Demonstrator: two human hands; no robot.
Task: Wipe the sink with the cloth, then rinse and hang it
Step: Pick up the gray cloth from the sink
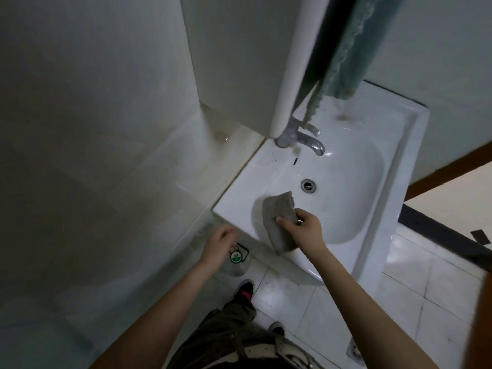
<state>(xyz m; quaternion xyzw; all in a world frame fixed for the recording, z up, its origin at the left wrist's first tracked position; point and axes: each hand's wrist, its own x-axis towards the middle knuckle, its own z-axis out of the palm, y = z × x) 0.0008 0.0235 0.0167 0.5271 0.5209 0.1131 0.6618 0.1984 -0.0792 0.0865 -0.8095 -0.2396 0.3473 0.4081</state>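
From the head camera we look down on a white sink (354, 166) set in a corner of tiled wall. Our right hand (306, 227) pinches the grey cloth (277, 222) between thumb and curled fingers. The cloth lies on the sink's near left side, its upper end inside the basin just short of the drain (308, 185) and its lower end drooping over the front rim.

Our left hand (221, 246) hangs outside the sink, below its left corner. It is blurred, with fingers loosely bent and nothing visibly in them. It sits just above a bottle with a green label (237, 258) on the floor, and we cannot tell whether it touches it.

At the back, a chrome faucet (306, 141) reaches over the basin. A white cabinet edge (292, 62) hides its base, and a teal towel (354, 49) hanging beside the cabinet covers part of the back ledge. Below us are dark shoes (243, 288) on pale floor tiles (306, 302).
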